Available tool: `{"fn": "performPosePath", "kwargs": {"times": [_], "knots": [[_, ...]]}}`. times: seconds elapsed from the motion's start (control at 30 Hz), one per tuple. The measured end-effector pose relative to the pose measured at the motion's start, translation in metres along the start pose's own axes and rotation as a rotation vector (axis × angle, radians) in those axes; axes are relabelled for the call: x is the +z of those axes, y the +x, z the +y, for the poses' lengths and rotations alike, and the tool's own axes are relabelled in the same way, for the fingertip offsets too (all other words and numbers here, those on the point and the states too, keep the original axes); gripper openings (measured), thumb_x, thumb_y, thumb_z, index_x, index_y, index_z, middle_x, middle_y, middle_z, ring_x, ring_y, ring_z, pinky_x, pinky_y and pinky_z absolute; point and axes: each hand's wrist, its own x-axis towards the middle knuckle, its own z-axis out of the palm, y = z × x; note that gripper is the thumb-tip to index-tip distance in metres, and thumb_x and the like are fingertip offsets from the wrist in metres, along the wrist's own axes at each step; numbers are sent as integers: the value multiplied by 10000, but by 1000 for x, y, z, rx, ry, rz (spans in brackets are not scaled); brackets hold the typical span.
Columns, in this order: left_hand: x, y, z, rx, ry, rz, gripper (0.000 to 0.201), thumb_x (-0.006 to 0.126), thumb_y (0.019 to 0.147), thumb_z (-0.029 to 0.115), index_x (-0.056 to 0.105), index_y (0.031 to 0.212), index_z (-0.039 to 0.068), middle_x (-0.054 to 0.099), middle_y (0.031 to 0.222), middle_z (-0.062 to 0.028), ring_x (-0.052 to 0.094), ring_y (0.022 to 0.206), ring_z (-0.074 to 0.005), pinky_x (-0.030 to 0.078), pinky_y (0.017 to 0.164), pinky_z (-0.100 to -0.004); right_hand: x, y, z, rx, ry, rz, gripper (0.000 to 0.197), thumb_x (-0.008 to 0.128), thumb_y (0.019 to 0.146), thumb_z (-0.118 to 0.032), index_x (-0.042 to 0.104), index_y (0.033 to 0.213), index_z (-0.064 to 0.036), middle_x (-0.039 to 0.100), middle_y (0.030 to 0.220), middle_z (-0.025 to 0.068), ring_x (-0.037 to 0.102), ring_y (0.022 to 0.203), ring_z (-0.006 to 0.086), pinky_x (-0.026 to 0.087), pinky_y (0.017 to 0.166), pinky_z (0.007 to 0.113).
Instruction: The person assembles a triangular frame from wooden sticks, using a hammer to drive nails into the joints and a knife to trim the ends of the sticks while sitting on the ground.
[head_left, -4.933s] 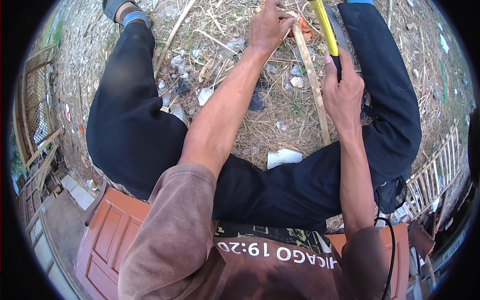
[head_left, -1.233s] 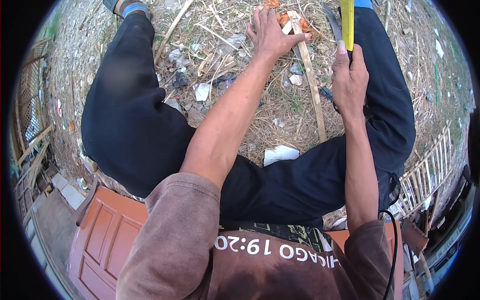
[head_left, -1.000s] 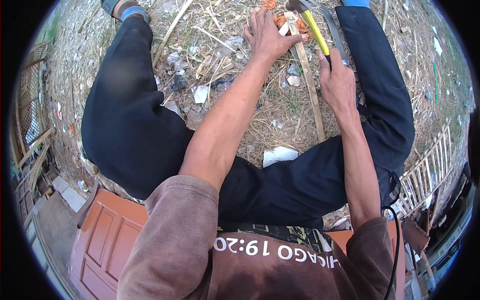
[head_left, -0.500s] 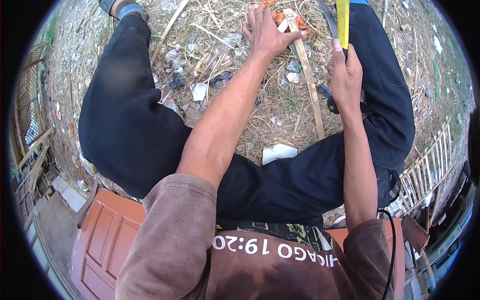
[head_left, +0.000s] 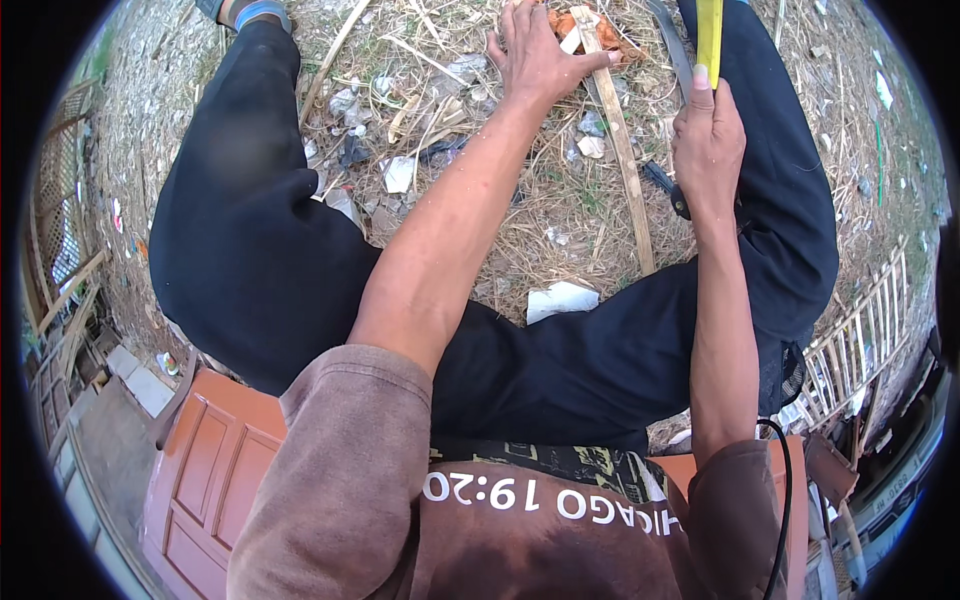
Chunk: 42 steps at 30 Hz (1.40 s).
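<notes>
My left hand (head_left: 540, 55) reaches to the top of the view with fingers spread. Its thumb stretches across to a narrow wooden strip (head_left: 624, 150), near the strip's far end. An orange-brown chunk (head_left: 628, 50) lies under that end, beside a short pale wood piece (head_left: 571, 40). My right hand (head_left: 708, 145) is closed around a long yellow tool (head_left: 709, 45), whose upper end runs out of the picture. Close to its left is a curved grey metal strip (head_left: 675, 50); how the two join is hidden. A dark piece (head_left: 662, 183) shows beside my right wrist.
Dry straw, sticks and scraps litter the ground between my legs, with a white fragment (head_left: 562, 301) near my thigh. A reddish-brown panelled board (head_left: 215, 460) is behind me. A slatted bamboo frame (head_left: 855, 335) lies at the right, and a lattice panel (head_left: 62, 215) at the far left.
My right hand and the yellow tool have shifted right, away from the wooden strip, and the grey metal strip moved with them. My left hand stays by the strip's far end.
</notes>
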Motion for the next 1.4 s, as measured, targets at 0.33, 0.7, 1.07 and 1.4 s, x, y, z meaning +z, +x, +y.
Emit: {"fn": "performPosePath", "kwargs": {"times": [0.33,0.7,1.07,1.4], "knots": [[-7,-1,10,-16,13,-22,1267,811,568,749,381,1471,-29,313,1558,-176,103,1515,-336,75,1185,-577,9,-11,14,-199,-321,-28,258,523,1040,-288,538,983,-37,570,618,211,587,583,447,420,518,498],[-28,-2,35,-38,-143,-20,1048,865,655,482,390,1463,13,384,1467,-164,305,1391,-340,241,1162,-469,7,1,25,-343,-586,-31,269,538,1027,-323,505,935,-72,604,611,198,608,561,426,422,471,507],[-37,-7,38,-109,-104,-56,1114,867,641,501,331,1499,35,382,1460,-150,290,1403,-328,224,1151,-494,1,3,18,-304,-414,-88,239,551,1026,-286,513,959,-60,581,599,216,604,550,425,424,466,490],[-31,-5,37,-35,-126,25,1083,896,631,434,357,1480,33,406,1430,-151,327,1372,-322,263,1141,-455,-2,3,18,-404,-541,-49,252,549,1014,-333,503,977,-88,617,610,206,631,611,451,460,506,534]]}}
